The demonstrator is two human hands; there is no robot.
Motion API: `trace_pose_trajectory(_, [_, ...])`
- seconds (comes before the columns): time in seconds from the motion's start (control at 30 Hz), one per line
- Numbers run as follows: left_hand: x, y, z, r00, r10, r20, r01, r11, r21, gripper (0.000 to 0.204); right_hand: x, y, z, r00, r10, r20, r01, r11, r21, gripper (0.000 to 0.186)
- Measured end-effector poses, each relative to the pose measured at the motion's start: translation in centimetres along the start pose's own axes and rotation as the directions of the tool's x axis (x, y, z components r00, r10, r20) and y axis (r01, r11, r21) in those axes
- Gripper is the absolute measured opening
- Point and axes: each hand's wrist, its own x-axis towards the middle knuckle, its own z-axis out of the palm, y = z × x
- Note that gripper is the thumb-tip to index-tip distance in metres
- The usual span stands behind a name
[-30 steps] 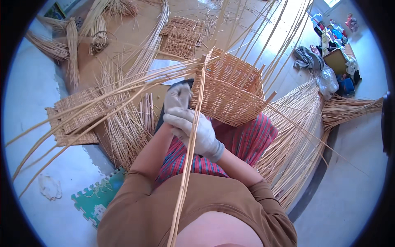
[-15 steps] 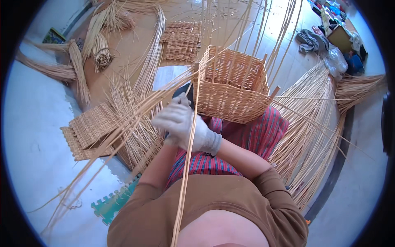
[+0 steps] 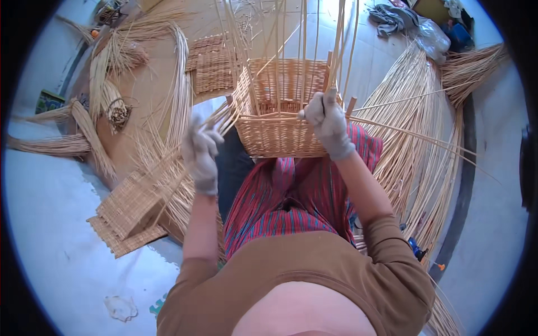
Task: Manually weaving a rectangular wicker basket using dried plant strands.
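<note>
A woven square basket (image 3: 283,137), with long reeds rising from it, rests beyond my lap on striped red cloth (image 3: 258,201). My gloved right hand (image 3: 326,126) is closed on some upright reeds (image 3: 342,45) at the basket's front right. My gloved left hand (image 3: 200,151), slightly blurred, is left of the basket with fingers apart and bent, beside loose reeds that slant out from the basket's left corner. Whether any reed touches its palm is hidden.
Woven mats lie behind the basket (image 3: 216,75) and at left (image 3: 126,213). Reed bundles (image 3: 412,117) spread right and left (image 3: 47,144) across the floor. Grey clothing (image 3: 386,19), a clear plastic bag (image 3: 431,39) and a dark blue item (image 3: 458,36) are at back right.
My hands were together left of the basket; they have separated, the right moving up and right to the upright reeds. The long strand that hung down over my chest is gone from there.
</note>
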Motion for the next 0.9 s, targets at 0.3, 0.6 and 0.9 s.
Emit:
trace_pose_trajectory(0.3, [-2.2, -8.3, 3.2, 0.914, -0.405, 0.021, 0.405, 0.914, -0.022, 0.048, -1.3, 3.6, -3.5, 0.965, -0.130, -0.228, 0.017, 0.898, -0.440, 0.016])
trace_pose_trajectory(0.6, [0.6, -13.6, 4.0, 0.925, -0.378, 0.030, 0.355, 0.892, 0.281, 0.072, 0.0, 4.9, -1.6, 0.912, -0.264, -0.314, 0.042, 0.821, -0.570, 0.012])
trace_pose_trajectory(0.9, [0.7, -13.3, 5.0, 0.884, -0.462, -0.069, 0.467, 0.874, 0.135, 0.072, 7.0, -2.7, 5.7, 0.967, -0.255, 0.022, 0.213, 0.754, -0.621, 0.029])
